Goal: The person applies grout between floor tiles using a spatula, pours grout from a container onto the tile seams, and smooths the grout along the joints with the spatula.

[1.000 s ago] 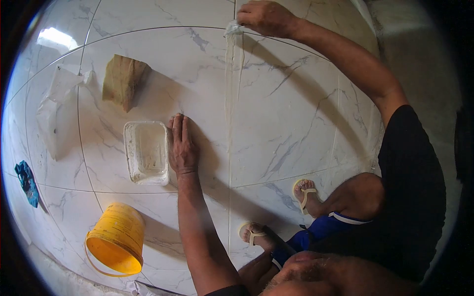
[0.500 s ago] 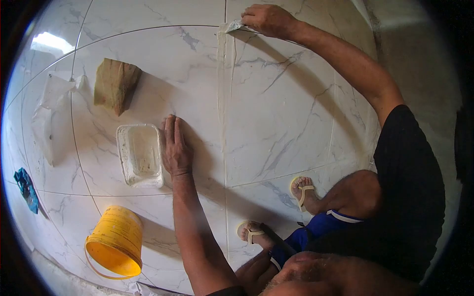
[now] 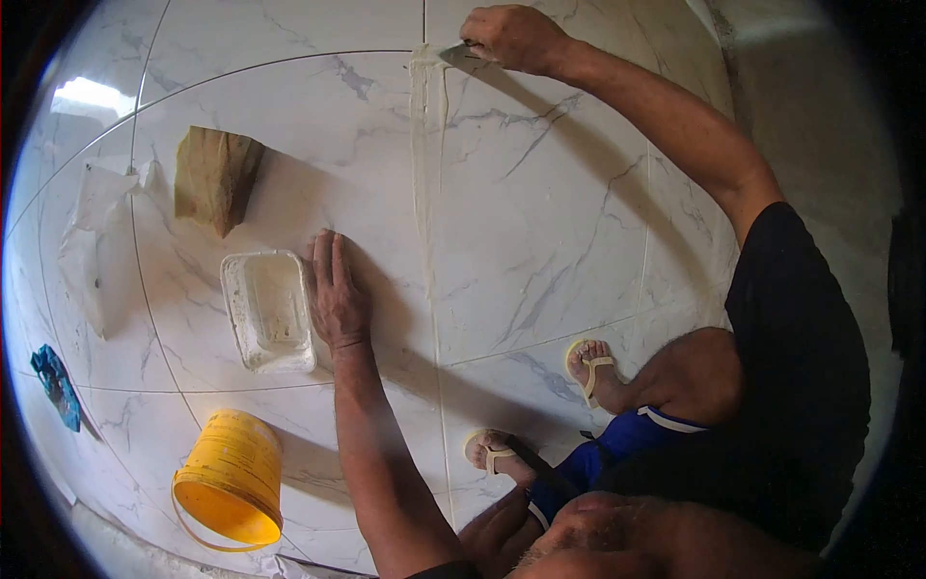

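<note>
My right hand (image 3: pixel 516 39) is closed around a small scraper (image 3: pixel 458 54) with a thin metal blade. The blade's tip is at the upper end of a wet white grout streak (image 3: pixel 422 145), which runs along a floor joint near a tile corner. My left hand (image 3: pixel 340 301) rests on the tiles with its fingers stretched out, right beside a white plastic tub (image 3: pixel 228 309). Pale residue coats the inside of the tub.
A rough yellowish block (image 3: pixel 214 179) lies beyond the tub. Left of it is a crumpled clear plastic bag (image 3: pixel 92 251). A yellow bucket (image 3: pixel 231 454) lies tipped at lower left, near a blue crumpled wrapper (image 3: pixel 56 386). My sandalled feet (image 3: pixel 596 372) are on the marbled tiles.
The scraper blade, earlier smeared with white at the joint, now appears tilted and darker, just right of the streak. My left hand stays beside the tub; the whole view has shifted slightly.
</note>
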{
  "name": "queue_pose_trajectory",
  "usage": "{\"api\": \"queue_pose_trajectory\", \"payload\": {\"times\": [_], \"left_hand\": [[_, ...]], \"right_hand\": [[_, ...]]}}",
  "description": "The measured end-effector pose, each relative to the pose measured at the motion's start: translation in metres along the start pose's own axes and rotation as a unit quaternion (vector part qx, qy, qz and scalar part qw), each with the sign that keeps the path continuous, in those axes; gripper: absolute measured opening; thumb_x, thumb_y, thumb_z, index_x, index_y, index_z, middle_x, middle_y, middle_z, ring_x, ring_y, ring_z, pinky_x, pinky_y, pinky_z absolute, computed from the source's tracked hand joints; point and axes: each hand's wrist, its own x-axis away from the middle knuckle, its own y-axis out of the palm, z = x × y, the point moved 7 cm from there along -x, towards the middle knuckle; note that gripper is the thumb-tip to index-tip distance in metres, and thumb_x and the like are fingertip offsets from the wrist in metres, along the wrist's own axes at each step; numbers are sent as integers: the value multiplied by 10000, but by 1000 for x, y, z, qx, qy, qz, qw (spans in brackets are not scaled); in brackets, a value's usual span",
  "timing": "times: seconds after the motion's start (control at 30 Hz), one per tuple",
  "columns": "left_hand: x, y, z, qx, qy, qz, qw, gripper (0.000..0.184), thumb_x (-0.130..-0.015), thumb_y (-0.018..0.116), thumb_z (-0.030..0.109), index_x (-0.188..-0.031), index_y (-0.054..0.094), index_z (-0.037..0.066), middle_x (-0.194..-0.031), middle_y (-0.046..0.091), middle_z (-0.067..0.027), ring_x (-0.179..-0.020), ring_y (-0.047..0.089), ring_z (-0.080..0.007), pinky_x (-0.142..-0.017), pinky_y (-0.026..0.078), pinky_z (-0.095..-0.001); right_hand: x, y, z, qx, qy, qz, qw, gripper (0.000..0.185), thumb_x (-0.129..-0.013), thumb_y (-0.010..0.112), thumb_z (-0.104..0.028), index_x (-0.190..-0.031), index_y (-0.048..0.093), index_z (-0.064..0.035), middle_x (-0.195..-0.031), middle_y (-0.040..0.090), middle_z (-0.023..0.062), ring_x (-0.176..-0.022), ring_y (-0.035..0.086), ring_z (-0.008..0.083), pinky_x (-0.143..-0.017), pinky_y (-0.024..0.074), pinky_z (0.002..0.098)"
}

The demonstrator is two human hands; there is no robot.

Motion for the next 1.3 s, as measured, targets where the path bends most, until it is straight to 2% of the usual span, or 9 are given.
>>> {"api": "queue_pose_trajectory", "payload": {"times": [0.1, 0.3, 0.43, 0.57, 0.83, 0.97, 1.07, 1.1, 1.3], "left_hand": [[1, 0, 0, 21, -18, -6, 1000, 483, -926, 553, 14, -1404, 550, 85, -1483, 518, -113, -1421, 432, -319, -1193, 342, -444], [0, 0, 0, -1, -5, 1, 1000, 454, -934, 544, 25, -1384, 561, 78, -1468, 531, -118, -1408, 449, -323, -1176, 365, -449], [0, 0, 0, -11, 15, 21, 1000, 404, -940, 540, 37, -1340, 582, 69, -1435, 557, -120, -1375, 489, -330, -1138, 409, -465], [2, 5, -3, -8, -5, -7, 1000, 449, -955, 521, 25, -1400, 550, 86, -1493, 506, -108, -1420, 429, -323, -1203, 328, -445], [0, 1, -2, 12, -3, 5, 1000, 427, -957, 530, 40, -1381, 565, 79, -1470, 529, -112, -1399, 453, -329, -1195, 332, -456], [-2, -4, 4, -26, 29, 30, 999, 433, -920, 565, 63, -1354, 569, 71, -1424, 557, -128, -1348, 503, -352, -1150, 390, -487], [0, 0, 0, -12, 14, 16, 1000, 431, -918, 569, 60, -1349, 575, 69, -1428, 551, -132, -1354, 496, -353, -1162, 374, -492], [0, -1, 0, -16, 11, 11, 1000, 424, -927, 567, 59, -1351, 577, 66, -1437, 547, -131, -1363, 488, -348, -1168, 366, -481], [0, -2, 0, -10, 17, 21, 1000, 403, -944, 564, 57, -1347, 582, 57, -1441, 546, -130, -1365, 484, -348, -1167, 367, -477]], "right_hand": [[16, 2, 1, 18, 10, -47, 999, 135, -888, 712, -172, -969, 664, -76, -931, 658, 58, -846, 675, 270, -734, 566, 401], [14, -19, -18, -8, -55, 86, 995, 113, -871, 673, -139, -932, 611, -67, -920, 631, 73, -889, 687, 266, -717, 595, 402], [-4, -7, -31, 80, -121, 108, 984, 97, -861, 654, -115, -947, 613, -95, -924, 629, 62, -882, 688, 246, -718, 606, 376], [21, 1, -18, 48, -103, 88, 990, 90, -873, 660, -128, -939, 608, -96, -912, 625, 55, -864, 682, 248, -696, 593, 378], [31, -24, 7, -64, 10, 50, 997, 185, -864, 671, -191, -991, 655, -57, -886, 685, 96, -811, 695, 295, -738, 571, 418], [8, -12, -5, -260, 92, -15, 961, 301, -781, 698, -184, -1020, 700, -1, -857, 743, 145, -769, 722, 249, -720, 560, 378], [13, -19, -38, -351, 109, -151, 918, 199, -770, 749, -110, -928, 679, -10, -817, 702, 93, -747, 691, 187, -655, 545, 328], [17, -14, -46, -378, 109, -166, 904, 244, -729, 748, -139, -908, 703, 21, -796, 724, 121, -721, 690, 165, -669, 536, 312], [34, -7, -117, -380, 26, -219, 899, 244, -689, 743, -160, -857, 711, 15, -758, 706, 150, -708, 689, 245, -667, 538, 360]]}}
